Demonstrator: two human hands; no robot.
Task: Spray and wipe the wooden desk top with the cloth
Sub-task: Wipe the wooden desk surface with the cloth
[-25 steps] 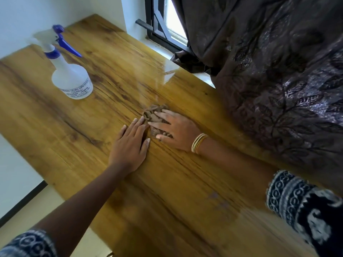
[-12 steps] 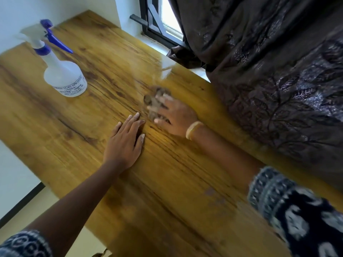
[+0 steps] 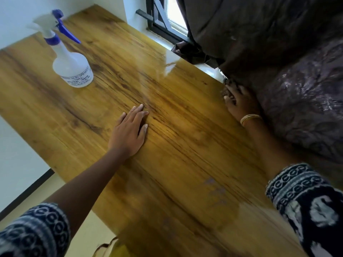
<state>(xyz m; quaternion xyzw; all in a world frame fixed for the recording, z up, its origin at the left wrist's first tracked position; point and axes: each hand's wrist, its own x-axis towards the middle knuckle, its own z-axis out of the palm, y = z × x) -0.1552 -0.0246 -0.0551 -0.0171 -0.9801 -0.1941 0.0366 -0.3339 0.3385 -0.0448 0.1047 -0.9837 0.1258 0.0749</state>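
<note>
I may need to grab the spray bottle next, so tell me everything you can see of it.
The spray bottle stands upright on the far left part of the wooden desk top, untouched by either hand. Its body is translucent white plastic, wide and rounded at the base, narrowing to a long neck. A blue collar sits under a white trigger head with a blue lever pointing right. A white label with dark print, too blurred to read fully, wraps the base. Its fill level cannot be told.
</note>
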